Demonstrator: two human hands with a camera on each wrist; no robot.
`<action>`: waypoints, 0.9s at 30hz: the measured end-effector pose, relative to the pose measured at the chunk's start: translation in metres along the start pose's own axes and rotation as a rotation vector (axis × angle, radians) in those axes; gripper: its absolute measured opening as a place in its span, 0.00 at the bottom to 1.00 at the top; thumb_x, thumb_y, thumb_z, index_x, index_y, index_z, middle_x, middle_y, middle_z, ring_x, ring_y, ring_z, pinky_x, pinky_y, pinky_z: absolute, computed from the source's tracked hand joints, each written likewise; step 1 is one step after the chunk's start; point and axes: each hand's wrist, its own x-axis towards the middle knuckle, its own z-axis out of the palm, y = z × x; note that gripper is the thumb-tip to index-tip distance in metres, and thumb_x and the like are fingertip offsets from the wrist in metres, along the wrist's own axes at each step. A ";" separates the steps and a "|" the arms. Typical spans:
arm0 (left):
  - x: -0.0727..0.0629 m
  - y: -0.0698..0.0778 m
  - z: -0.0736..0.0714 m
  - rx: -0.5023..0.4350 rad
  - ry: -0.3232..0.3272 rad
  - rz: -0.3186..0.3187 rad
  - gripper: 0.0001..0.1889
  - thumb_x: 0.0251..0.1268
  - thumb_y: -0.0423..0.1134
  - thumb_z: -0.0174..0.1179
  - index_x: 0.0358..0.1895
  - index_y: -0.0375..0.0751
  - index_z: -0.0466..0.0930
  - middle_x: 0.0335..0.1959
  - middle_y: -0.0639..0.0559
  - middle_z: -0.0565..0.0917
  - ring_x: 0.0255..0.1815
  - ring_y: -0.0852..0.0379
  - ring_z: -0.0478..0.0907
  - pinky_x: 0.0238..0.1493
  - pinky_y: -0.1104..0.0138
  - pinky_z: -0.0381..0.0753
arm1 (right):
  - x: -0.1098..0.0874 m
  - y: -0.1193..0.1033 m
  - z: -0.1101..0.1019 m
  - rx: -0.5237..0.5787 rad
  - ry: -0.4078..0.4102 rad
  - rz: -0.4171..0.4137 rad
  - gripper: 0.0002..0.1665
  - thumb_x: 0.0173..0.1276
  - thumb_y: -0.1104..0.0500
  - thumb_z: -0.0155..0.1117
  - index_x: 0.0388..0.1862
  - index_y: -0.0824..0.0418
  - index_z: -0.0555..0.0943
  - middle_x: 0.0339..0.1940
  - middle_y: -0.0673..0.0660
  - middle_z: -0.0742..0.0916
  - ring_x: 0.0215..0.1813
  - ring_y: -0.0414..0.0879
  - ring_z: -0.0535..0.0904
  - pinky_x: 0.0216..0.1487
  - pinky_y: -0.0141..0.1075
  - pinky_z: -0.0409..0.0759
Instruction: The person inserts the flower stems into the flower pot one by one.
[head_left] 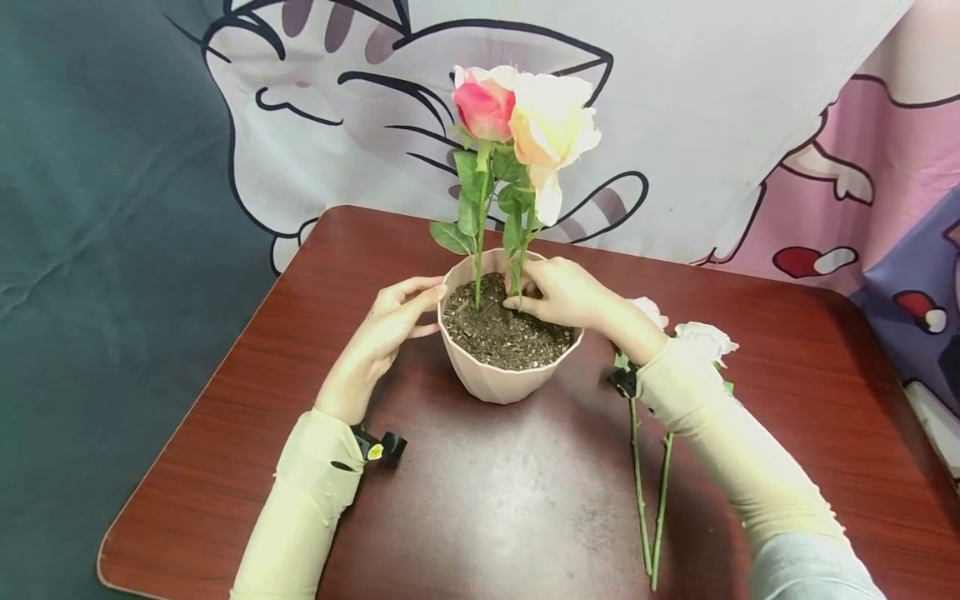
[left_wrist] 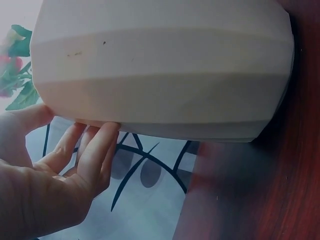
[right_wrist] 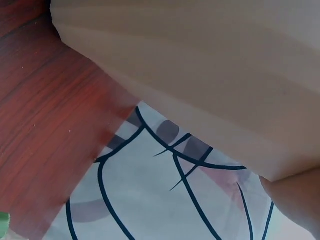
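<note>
Pink, the pot (head_left: 498, 380) met a parted left grip (head_left: 387, 323) at ten o'clock, seemingly for steadiness, while the right grip (head_left: 567, 292) pinched a stem (head_left: 517, 275) at one.

No text or numbers (nor any label) can be read.

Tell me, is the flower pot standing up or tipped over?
Standing up: the flower pot rests on its bottom on the table, with its open top facing up and soil inside.
</note>
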 end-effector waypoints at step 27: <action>0.001 -0.002 0.002 0.019 0.028 -0.020 0.21 0.67 0.42 0.55 0.61 0.37 0.72 0.55 0.47 0.75 0.51 0.57 0.75 0.45 0.65 0.82 | -0.103 0.034 -0.044 0.160 0.222 0.182 0.31 0.63 0.55 0.65 0.65 0.47 0.67 0.50 0.49 0.83 0.48 0.43 0.80 0.43 0.37 0.79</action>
